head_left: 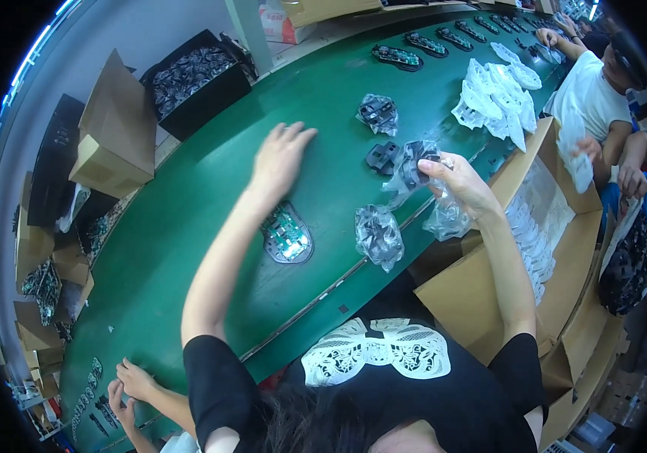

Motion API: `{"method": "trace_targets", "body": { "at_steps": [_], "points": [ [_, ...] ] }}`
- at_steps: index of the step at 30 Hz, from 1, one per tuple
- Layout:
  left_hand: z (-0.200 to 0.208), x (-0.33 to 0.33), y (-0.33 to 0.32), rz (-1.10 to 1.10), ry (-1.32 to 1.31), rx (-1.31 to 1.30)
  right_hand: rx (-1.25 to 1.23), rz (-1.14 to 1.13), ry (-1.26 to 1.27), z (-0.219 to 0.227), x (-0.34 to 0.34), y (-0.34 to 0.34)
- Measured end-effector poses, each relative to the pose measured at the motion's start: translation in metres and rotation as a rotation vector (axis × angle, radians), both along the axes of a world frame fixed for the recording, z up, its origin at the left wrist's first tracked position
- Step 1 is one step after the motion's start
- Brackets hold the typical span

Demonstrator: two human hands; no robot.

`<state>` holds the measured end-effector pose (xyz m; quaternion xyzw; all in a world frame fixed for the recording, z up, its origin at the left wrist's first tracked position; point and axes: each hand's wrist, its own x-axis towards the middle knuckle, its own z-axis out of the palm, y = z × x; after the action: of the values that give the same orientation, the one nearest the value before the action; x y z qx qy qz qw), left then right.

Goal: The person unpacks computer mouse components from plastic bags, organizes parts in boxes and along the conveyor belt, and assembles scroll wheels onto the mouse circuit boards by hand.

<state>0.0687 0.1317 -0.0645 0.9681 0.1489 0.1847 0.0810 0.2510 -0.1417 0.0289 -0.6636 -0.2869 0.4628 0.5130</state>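
Observation:
My left hand (pixel 282 158) is stretched out over the green table with its fingers extended and nothing in it. Under that forearm lies a dark rounded shell with a green circuit board (pixel 290 235), partly hidden by the arm. On the right, my right hand (pixel 463 185) grips a see-through plastic bag of black parts (pixel 412 167) between thumb and fingers, and loose film hangs below. Beside it rests a bare black plastic part (pixel 381 157). Two more bagged bundles lie nearby, a farther bagged bundle (pixel 378 113) and a nearer bagged bundle (pixel 379 235).
White plastic pieces (pixel 495 98) are heaped at the right. A row of board-filled shells (pixel 397 57) runs along the far edge. An open cardboard box (pixel 459 291) with white parts stands at my right. Other people work at right and lower left, a co-worker's hands (pixel 133 383) among them.

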Motion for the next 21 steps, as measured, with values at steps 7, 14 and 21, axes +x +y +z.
{"method": "trace_targets", "body": {
  "at_steps": [7, 14, 21],
  "points": [
    [0.018, -0.132, 0.066, 0.250, 0.108, -0.044, 0.026, 0.064, 0.122, 0.003, -0.001, 0.006],
    [0.085, -0.130, 0.014, 0.302, -0.048, -0.155, 0.042, 0.206, 0.195, -0.013, -0.023, 0.053],
    [0.078, -0.041, -0.047, 0.010, 0.055, -0.431, 0.014, 0.150, -0.096, -0.038, -0.033, 0.078]
  ]
}}
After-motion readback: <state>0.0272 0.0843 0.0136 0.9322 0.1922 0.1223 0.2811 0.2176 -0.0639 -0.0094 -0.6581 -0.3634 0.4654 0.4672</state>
